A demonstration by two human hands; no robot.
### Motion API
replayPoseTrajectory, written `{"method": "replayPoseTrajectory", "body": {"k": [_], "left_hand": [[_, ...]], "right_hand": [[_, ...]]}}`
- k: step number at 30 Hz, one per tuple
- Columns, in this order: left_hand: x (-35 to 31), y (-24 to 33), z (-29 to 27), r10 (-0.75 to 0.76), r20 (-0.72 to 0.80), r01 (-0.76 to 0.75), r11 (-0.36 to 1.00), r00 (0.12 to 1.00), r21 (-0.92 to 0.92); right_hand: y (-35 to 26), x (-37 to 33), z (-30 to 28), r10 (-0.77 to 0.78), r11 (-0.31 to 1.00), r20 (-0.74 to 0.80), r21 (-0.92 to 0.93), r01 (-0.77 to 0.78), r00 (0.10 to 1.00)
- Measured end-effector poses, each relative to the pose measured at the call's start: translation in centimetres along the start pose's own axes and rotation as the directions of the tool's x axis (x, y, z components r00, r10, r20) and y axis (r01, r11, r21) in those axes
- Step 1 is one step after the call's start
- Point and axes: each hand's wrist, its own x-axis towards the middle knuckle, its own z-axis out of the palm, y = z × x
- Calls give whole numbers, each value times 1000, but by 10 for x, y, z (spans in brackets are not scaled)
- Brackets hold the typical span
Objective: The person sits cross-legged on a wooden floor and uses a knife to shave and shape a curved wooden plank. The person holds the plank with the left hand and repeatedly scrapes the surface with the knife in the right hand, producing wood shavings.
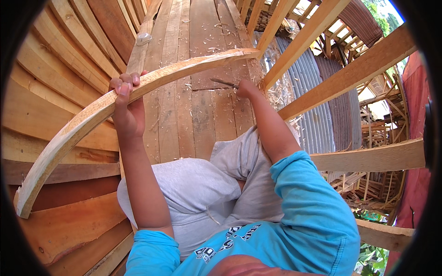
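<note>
My left hand [125, 106] grips a long curved wooden piece [177, 71], thumb on top and fingers wrapped round it. The piece arcs from the lower left up to the far right, where its end lies close to the upright posts. Pale, freshly cut patches show along its upper face. My right hand [247, 89] is closed on a slim tool with a narrow dark blade [224, 83]. The blade points left, below the curved piece and apart from it. Whether it is a knife or a chisel I cannot tell, as my hand hides the handle.
Wood shavings lie scattered over the plank floor [202, 119]. Curved planks [60, 101] form a wall at left. Slanting wooden ribs [350, 71] stand at right, with corrugated metal sheets [317, 92] beyond them. A small clear plastic item [143, 38] sits on a ledge at far left.
</note>
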Motion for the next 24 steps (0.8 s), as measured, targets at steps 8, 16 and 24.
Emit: {"method": "replayPoseTrajectory", "body": {"k": [8,16,24], "left_hand": [[-2,5,-7,2,-15,-2,1000,1000,18],[0,3,-3,-1,-12,1,1000,1000,11],[-2,2,-4,4,-10,-4,1000,1000,27]], "right_hand": [[-47,-33,-13,-70,997,-3,-16,70,998],[-6,-8,-6,-80,995,200,72,67,977],[42,-61,-99,226,957,204,-230,-178,952]]}}
